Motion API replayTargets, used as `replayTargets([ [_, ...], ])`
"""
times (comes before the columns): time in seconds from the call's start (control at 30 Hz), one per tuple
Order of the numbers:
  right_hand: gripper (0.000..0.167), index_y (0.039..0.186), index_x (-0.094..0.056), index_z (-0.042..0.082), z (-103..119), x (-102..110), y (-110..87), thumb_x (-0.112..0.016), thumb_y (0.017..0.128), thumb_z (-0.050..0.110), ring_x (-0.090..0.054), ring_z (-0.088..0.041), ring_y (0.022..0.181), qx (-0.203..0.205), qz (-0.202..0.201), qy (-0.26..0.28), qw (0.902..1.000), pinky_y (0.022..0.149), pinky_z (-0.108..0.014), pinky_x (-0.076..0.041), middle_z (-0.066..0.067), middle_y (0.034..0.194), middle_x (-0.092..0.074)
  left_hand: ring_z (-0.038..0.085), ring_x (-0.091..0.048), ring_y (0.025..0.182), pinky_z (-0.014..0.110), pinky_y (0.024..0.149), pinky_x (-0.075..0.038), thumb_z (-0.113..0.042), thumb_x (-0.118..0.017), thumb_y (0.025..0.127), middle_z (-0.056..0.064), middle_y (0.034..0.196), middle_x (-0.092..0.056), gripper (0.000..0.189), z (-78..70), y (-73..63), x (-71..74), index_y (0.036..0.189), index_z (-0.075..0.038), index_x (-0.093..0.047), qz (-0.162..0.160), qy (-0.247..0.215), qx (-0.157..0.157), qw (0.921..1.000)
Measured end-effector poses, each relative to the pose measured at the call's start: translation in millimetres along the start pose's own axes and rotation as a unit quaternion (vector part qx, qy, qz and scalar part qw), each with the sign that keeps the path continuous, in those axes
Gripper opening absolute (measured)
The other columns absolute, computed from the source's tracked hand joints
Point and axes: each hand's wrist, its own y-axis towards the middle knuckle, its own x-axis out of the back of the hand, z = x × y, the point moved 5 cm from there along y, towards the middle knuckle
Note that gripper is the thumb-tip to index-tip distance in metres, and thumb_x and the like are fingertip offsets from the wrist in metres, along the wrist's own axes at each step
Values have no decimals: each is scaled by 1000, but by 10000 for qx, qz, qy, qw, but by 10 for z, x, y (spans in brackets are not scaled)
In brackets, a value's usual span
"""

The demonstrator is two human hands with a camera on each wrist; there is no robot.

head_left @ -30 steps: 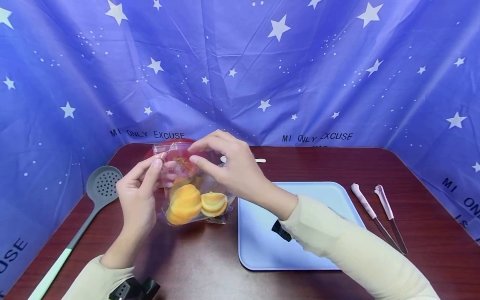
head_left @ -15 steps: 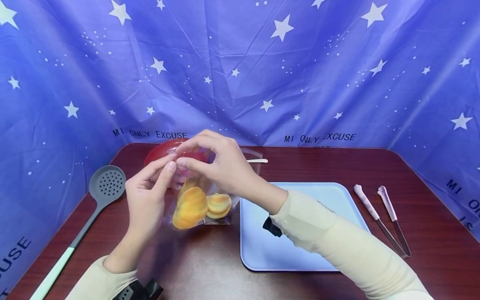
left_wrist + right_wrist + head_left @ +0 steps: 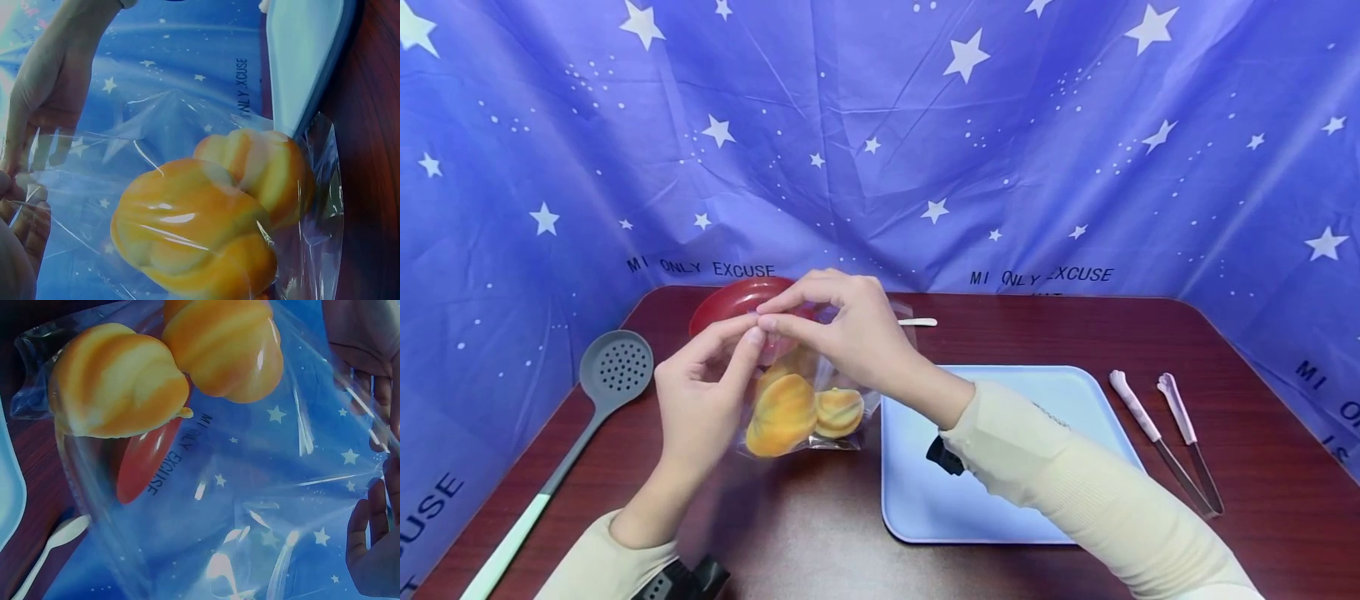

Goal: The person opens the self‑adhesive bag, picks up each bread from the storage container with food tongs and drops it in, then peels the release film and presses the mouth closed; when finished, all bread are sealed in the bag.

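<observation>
Over the tabletop (image 3: pixel 820 533), beside the blue tray (image 3: pixel 910 500), a clear bag (image 3: pixel 250 534) holds at least 2 buns (image 3: pixel 781 415). The fingers of the left hand (image 3: pixel 700 392) and right hand (image 3: pixel 868 329) pinch its upper edge. It looks light, limp and slippery; that edge seems the best hold, sparing the probably soft buns.

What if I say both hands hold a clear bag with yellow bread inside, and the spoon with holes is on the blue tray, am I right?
Almost: the spoon with holes isn't on the blue tray; the head view shows it on the table, at the left. The left hand and right hand do hold the clear bag with yellow bread.
</observation>
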Motion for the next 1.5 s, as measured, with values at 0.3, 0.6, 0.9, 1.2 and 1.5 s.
replayTargets([
  [0.3, 9, 92, -82, 7, -73, 19, -30, -84, 84, 11, -65, -9, 72, -422, -52, 507, 9978, 62, -26, -52, 5, 83, -75, 6, -60, 60, 13, 58, -50, 10, -69, 90, 2, 75, -71, 18, -27, -6, -6, 105, 4, -76, 69, 520, -408, 9978],
  [0.6, 8, 94, -81, 5, -82, 34, -43, -81, 87, 9, -57, -16, 59, -712, 115, 732, 9947, 50, -28, -46, 3, 79, -72, 6, -61, 61, 13, 58, -50, 12, -71, 88, 3, 77, -72, 20, -22, -15, -19, 105, 4, -77, 172, 557, -488, 9971],
  [0.9, 15, 104, -76, -4, -148, 4, -110, -72, 93, 6, -51, -19, 59, -1697, 398, 1963, 9649, 52, -26, -42, -8, 77, -71, 5, -65, 66, 15, 65, -55, 14, -71, 87, 2, 85, -75, 22, -22, -14, -32, 105, 4, -77, 365, 444, -510, 9970],
  [1.2, 23, 112, -72, -9, -208, -20, -160, -70, 95, 6, -63, -14, 77, -2358, 438, 2461, 9391, 69, -25, -49, -5, 82, -73, 8, -68, 69, 20, 68, -58, 19, -67, 86, 0, 91, -76, 21, -34, -18, -58, 102, 9, -75, 624, 97, -536, 9966],
  [1.5, 21, 110, -73, -6, -249, -12, -181, -69, 95, 8, -35, -15, 47, -2528, 460, 2593, 9310, 44, -23, -26, -1, 62, -54, 12, -68, 68, 22, 66, -59, 24, -66, 83, -2, 96, -77, 22, -7, -24, -91, 102, 13, -73, 722, 58, -610, 9955],
])
